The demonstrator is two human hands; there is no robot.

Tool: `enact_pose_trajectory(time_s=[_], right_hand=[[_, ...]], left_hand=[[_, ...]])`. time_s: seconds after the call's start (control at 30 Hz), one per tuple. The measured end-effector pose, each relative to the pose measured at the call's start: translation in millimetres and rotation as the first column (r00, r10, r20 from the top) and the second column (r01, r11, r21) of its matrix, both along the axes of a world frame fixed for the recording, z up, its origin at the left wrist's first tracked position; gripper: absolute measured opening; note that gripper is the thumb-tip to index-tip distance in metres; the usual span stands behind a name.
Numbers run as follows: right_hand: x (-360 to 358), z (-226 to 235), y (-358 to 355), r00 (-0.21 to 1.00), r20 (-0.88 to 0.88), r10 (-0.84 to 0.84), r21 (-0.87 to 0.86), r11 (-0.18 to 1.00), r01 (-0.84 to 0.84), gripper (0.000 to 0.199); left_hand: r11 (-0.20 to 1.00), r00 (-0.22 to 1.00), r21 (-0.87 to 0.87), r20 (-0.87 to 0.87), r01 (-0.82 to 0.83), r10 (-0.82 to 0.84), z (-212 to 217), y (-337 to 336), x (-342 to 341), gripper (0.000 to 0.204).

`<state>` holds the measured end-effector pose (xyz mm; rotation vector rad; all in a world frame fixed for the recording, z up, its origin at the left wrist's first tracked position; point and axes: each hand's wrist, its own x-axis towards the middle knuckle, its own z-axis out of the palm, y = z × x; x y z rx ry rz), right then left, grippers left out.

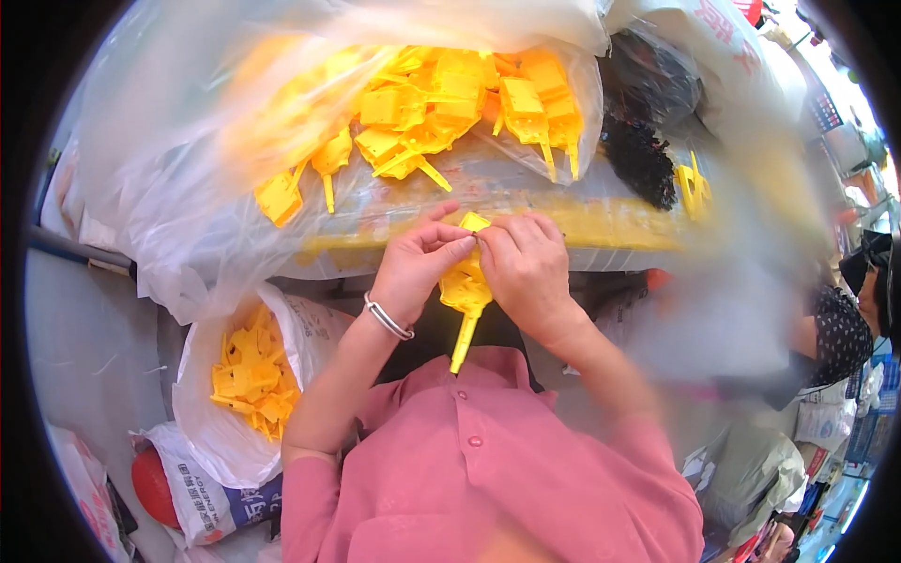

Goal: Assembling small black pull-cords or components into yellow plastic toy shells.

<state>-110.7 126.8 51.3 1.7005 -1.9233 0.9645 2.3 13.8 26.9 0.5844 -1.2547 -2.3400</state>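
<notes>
In front of my chest is a yellow plastic part (464,286), a boxy body with a long thin rod pointing down toward me. My right hand (527,267) closes round its right side, fingers bent over the upper end. From the left, my left hand (413,267) meets it with thumb and forefinger pinched together; a metal bangle circles that wrist. Something tiny and dark shows where the fingertips of both hands meet, too small to name. Beyond my hands, many similar yellow parts (460,89) lie heaped on the bench, partly under clear plastic sheeting.
The plastic-covered bench (601,225) has a yellow-stained front edge. On it sit a heap of small black pieces (638,155) and a loose yellow part (693,188). A white sack (202,403) of yellow parts stands at my left. Another person's patterned sleeve (835,333) shows far right.
</notes>
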Motion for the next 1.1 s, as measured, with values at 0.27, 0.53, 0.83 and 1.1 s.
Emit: enact_pose_trajectory(time_s=[0.27,0.53,0.83,1.1], right_hand=[[-30,25,5,-0.108,0.967,-0.232,0.096,0.720,-0.687,0.012],[-23,26,8,0.528,0.842,0.110,0.127,0.911,-0.393,0.030],[-7,8,-9,0.886,0.407,0.222,-0.001,0.970,-0.242,0.005],[-19,9,-19,0.746,0.641,0.180,-0.068,0.982,-0.178,0.003]], left_hand=[[0.488,0.998,-0.871,0.050,0.058,-0.030,30,-10,14,0.007],[0.992,0.992,-0.040,-0.041,0.121,-0.122,13,-9,14,0.013],[0.984,0.986,0.071,-0.026,0.166,-0.165,16,-3,12,0.016],[0.967,0.970,-0.077,0.010,0.242,-0.242,18,-6,15,0.021]])
